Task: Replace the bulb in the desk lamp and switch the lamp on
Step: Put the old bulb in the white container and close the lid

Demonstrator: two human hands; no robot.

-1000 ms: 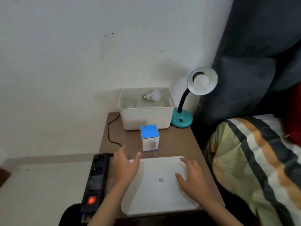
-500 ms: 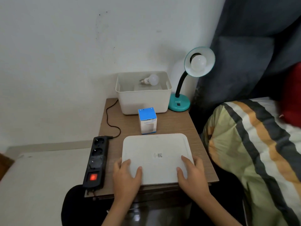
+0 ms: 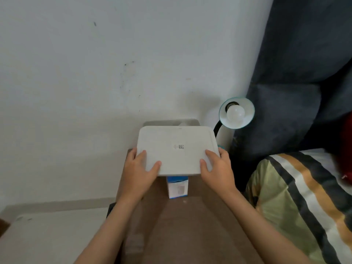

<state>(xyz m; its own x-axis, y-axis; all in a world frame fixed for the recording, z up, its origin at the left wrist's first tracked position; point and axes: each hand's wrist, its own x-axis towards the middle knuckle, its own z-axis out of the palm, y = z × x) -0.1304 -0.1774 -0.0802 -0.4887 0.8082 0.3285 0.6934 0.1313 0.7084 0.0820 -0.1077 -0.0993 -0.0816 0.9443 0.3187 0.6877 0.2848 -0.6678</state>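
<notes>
At the frame's centre, the left hand (image 3: 138, 169) and the right hand (image 3: 217, 168) grip the near corners of a flat white plastic lid (image 3: 177, 149), held above a small blue-and-white carton (image 3: 178, 187) on the brown wooden table (image 3: 190, 225). Behind, right of centre, the teal gooseneck desk lamp (image 3: 236, 113) carries its white round bulb (image 3: 235, 113). The lid's far right corner is near the lamp neck, so it could knock the lamp.

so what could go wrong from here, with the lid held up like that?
1. The white lid, held by the left hand and right hand, hides most of the bin behind it, so lowering it is partly blind and it may seat crooked.
2. Its right edge sits close to the lamp; a swing could likely knock the shade or bulb.
3. The small blue box stands just under the lid's near edge and could be tipped.
</notes>
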